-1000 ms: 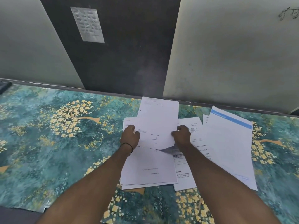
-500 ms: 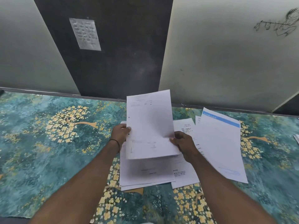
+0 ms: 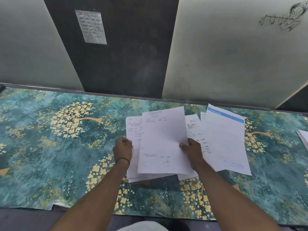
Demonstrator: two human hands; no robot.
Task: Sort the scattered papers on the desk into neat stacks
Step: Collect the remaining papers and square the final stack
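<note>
A white printed sheet (image 3: 164,140) lies slightly tilted on top of a stack of papers (image 3: 133,130) in the middle of the desk. My right hand (image 3: 191,150) pinches this sheet's right edge, thumb on top. My left hand (image 3: 123,150) grips the left edge of the stack below. To the right lie a printed page (image 3: 194,129) and, over it, a sheet with a blue header band (image 3: 223,140).
The desk carries a teal cloth with yellow flower trees (image 3: 66,147). Another paper pile (image 3: 304,139) shows at the far right edge. Behind the desk stand pale panels and a dark panel with a taped note (image 3: 90,26).
The sheet that both hands held up half a second ago has come down onto the stack. My left hand has shifted from that sheet to the stack's left edge.
</note>
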